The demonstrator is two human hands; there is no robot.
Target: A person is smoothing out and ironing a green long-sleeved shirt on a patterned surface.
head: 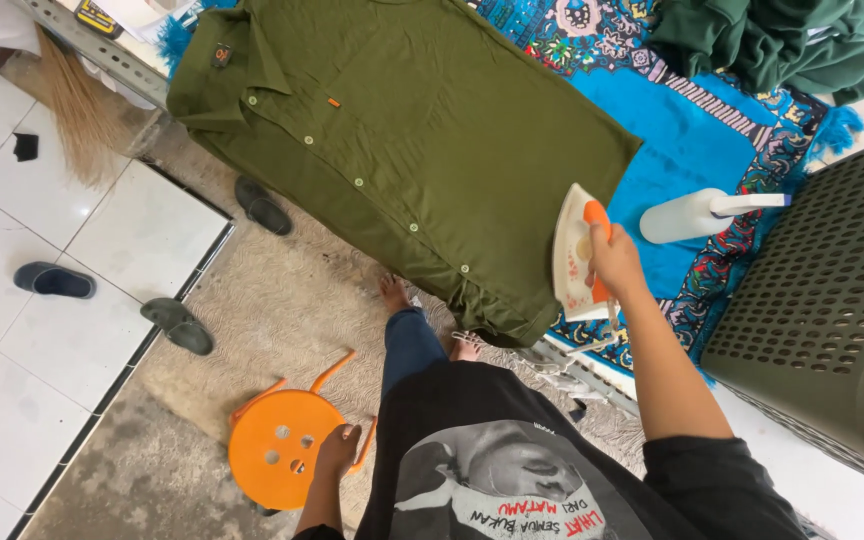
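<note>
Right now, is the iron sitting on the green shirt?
No, the right hand holds the iron tipped up beside the shirt, over the blue cloth.
</note>
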